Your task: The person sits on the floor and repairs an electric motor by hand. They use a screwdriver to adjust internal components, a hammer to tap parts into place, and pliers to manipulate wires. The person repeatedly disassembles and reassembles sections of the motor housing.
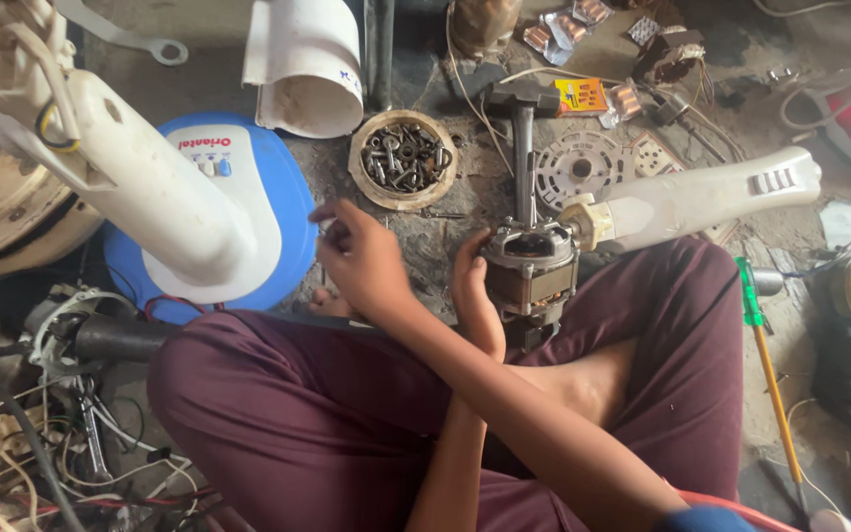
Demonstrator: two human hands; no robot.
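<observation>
I sit cross-legged on the floor with my arms crossed over each other. My left hand (470,286) grips the side of a small electric motor (532,268) with copper windings, held upright between my knees. A white plastic fan neck (701,200) joins the motor and points right. My right hand (359,258) reaches across to the left of the motor, its fingers pinched on a small pale part (328,229) too small to identify. Just beyond that hand is a round dish of bolts and screws (404,158).
A hammer (523,138) lies behind the motor. A blue-and-white fan base (288,212) with a white column (140,177) stands on the left. A green-handled screwdriver (762,340) lies on the right, tangled wires (41,453) at bottom left, and a white pipe piece (307,64) at the top.
</observation>
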